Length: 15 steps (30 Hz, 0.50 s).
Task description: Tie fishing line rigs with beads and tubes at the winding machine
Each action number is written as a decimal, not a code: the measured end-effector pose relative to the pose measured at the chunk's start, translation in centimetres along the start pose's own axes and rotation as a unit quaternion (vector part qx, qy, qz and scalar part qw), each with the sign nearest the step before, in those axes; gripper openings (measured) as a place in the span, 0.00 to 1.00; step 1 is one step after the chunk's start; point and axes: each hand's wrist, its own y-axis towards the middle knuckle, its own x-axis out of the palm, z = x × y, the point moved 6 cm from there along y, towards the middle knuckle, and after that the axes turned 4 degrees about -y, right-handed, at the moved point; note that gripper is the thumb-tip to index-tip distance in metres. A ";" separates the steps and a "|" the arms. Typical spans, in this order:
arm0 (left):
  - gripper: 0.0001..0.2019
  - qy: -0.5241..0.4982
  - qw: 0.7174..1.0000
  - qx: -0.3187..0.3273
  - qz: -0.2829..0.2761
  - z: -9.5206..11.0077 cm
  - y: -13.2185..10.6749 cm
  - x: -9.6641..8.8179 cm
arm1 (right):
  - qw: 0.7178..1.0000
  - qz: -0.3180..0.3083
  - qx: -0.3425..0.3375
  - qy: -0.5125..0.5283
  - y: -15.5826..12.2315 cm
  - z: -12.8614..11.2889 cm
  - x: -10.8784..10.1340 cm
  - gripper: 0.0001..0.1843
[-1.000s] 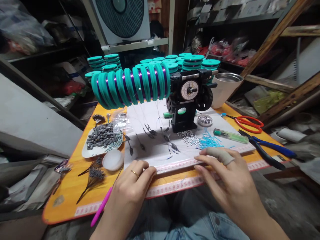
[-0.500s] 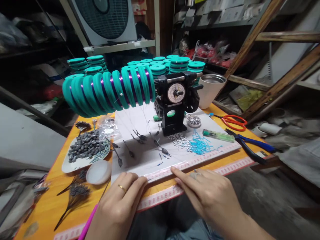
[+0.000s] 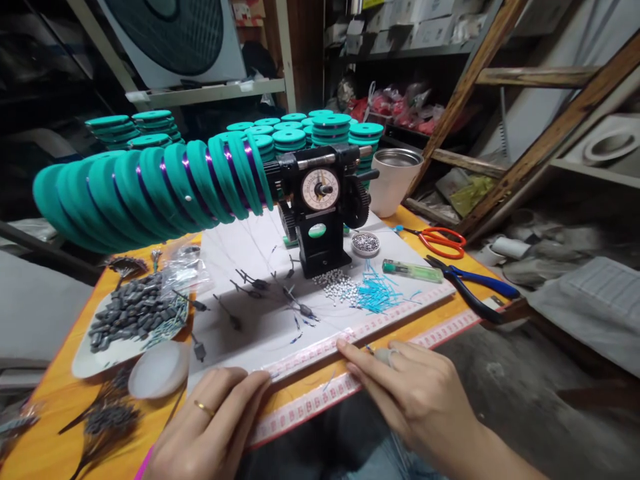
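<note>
My left hand [image 3: 210,427], with a ring on one finger, lies flat with its fingertips on the front edge of a white board [image 3: 260,327]. My right hand [image 3: 405,393] rests beside it. Its fingers stretch left along the printed ruler strip [image 3: 310,350], and one finger wearing a grey cot is tucked under. I see nothing held in either hand. On the board lie several small rigs with thin line [image 3: 295,307], a heap of silver beads [image 3: 337,287] and blue tube pieces [image 3: 377,293]. Behind them stands a black hand winder [image 3: 320,220] carrying a row of teal spools [image 3: 150,193].
On the orange table [image 3: 50,427], a tray of grey lead weights [image 3: 130,313] and a white dish [image 3: 157,377] sit left. A green lighter [image 3: 413,270], orange scissors [image 3: 443,240] and blue pliers [image 3: 475,290] lie right. A metal cup [image 3: 395,180] and stacked teal spools [image 3: 310,130] stand behind.
The view has swung right and closer. My right hand drew back from the board's surface to its front edge. My left hand kept its place on the edge.
</note>
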 end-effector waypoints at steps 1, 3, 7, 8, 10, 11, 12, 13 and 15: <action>0.16 0.001 1.000 -0.001 0.000 -0.1 -0.1 0.0 | 1.000 -0.002 0.003 0.008 0.0 0.0 0.0 0.15; 0.16 0.003 1.000 -0.003 -0.002 -0.1 -0.1 0.0 | 0.999 -0.009 0.015 0.037 0.0 0.2 0.1 0.15; 0.16 -0.004 1.000 -0.004 0.008 -0.1 -0.2 -0.1 | 0.995 -0.011 0.045 0.093 0.2 0.4 0.1 0.14; 0.16 -0.007 1.000 -0.010 0.009 -0.1 -0.2 -0.1 | 0.994 -0.007 0.048 0.099 0.2 0.5 0.1 0.14; 0.15 -0.008 1.000 -0.021 0.005 -0.3 -0.2 0.0 | 0.993 0.000 0.050 0.105 0.2 0.5 0.0 0.14; 0.15 -0.006 1.000 -0.022 0.003 -0.3 -0.3 0.1 | 0.993 0.001 0.052 0.106 0.1 0.6 0.0 0.14; 0.15 -0.004 1.000 -0.021 0.000 -0.3 -0.4 0.2 | 0.993 0.000 0.056 0.108 0.1 0.6 0.1 0.14; 0.15 -0.003 1.000 -0.019 -0.004 -0.3 -0.4 0.3 | 0.992 -0.004 0.059 0.110 0.0 0.7 0.2 0.14; 0.16 -0.004 1.000 -0.015 -0.011 -0.3 -0.6 0.4 | 0.991 -0.011 0.066 0.112 -0.1 0.8 0.3 0.14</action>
